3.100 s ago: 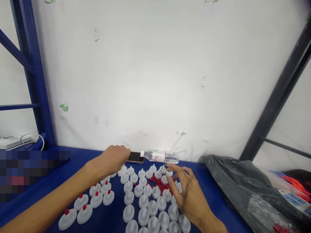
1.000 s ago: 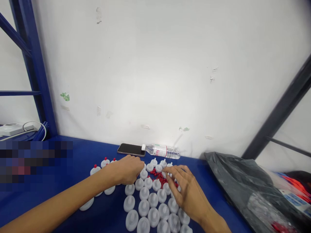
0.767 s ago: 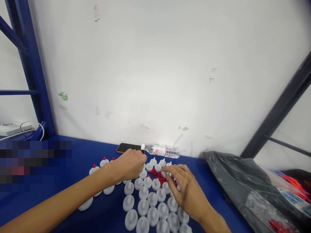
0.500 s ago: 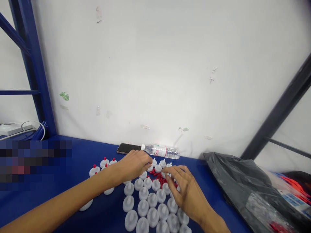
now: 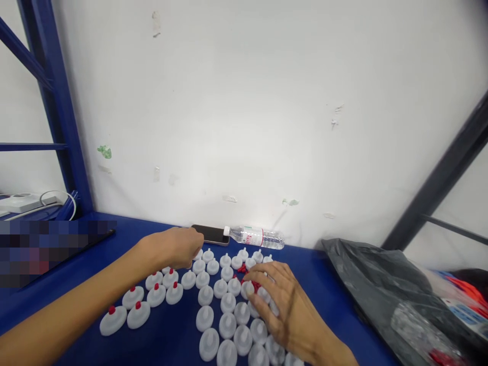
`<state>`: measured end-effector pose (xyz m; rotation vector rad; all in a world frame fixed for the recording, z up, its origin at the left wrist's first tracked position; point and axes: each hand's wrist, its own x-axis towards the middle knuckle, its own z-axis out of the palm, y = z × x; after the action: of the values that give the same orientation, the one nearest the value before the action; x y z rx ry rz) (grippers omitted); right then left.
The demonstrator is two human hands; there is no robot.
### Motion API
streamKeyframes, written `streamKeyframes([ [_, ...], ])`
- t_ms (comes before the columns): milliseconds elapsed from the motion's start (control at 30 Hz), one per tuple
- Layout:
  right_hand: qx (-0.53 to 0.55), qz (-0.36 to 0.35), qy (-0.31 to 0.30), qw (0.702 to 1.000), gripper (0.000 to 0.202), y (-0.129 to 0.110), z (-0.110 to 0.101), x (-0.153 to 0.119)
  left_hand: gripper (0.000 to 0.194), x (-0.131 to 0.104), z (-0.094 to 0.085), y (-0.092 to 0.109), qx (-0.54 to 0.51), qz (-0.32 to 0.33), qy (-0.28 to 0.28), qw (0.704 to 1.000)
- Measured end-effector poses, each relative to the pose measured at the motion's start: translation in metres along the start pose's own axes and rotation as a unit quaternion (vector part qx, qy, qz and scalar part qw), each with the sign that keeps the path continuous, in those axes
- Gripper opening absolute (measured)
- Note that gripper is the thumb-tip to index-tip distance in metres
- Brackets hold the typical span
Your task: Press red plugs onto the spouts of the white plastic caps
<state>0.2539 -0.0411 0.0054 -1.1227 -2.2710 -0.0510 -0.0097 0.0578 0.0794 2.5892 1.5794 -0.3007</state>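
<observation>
Across the blue surface (image 5: 163,345), it's a two-handed affair, and both hands are right in among the white pieces (image 5: 227,325)! Over on the left, the left hand (image 5: 181,247) hangs palm down, fingers curled under, right at the far edge of the red-capped pieces (image 5: 138,317); its fingertips are tucked out of sight, so I cannot tell how tight that grip is or whether it has hold of anything. Now to the right: the right hand (image 5: 280,295) reaches in low over the far part of the rows, thumb and forefinger well parted, nothing seen pinched between them, one white piece showing just by the thumb tip. Whether it touches that piece, I cannot tell. Beneath those fingers sit the loose red caps (image 5: 243,268), heaped among the pieces and partly covered by the hand. What a layout: bare white pieces, spouts up, run in rows through the middle towards the near edge, while the red-capped ones gather in their own cluster to the left. At the far side, a bottle (image 5: 253,236) lies along the wall (image 5: 244,127), its cap end by the phone (image 5: 213,235), and away to the right slumps a black bag (image 5: 354,274).
</observation>
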Motion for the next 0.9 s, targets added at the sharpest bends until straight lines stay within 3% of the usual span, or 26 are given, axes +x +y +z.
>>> streamKeyframes([
  [200, -0.033, -0.012, -0.032, 0.999, 0.029, -0.007, 0.001, -0.001, 0.018, -0.004, -0.008, 0.001, 0.03, -0.06, -0.086, 0.994],
  [400, -0.059, -0.028, -0.016, 0.998, 0.027, -0.003, 0.002, -0.002, 0.05, -0.003, -0.002, 0.006, -0.033, -0.064, -0.154, 0.985],
  [633, -0.055, -0.027, -0.013, 0.998, 0.025, 0.001, 0.002, -0.002, 0.039, 0.004, 0.007, 0.02, -0.005, -0.056, -0.196, 0.979],
  [767, -0.051, -0.027, -0.002, 0.998, 0.025, -0.001, 0.003, 0.0, 0.043, -0.003, 0.004, 0.019, -0.007, -0.021, -0.146, 0.989],
  [900, -0.061, -0.033, 0.026, 0.997, 0.034, -0.006, 0.006, 0.001, 0.013, -0.012, -0.009, 0.024, -0.064, 0.095, -0.018, 0.993],
])
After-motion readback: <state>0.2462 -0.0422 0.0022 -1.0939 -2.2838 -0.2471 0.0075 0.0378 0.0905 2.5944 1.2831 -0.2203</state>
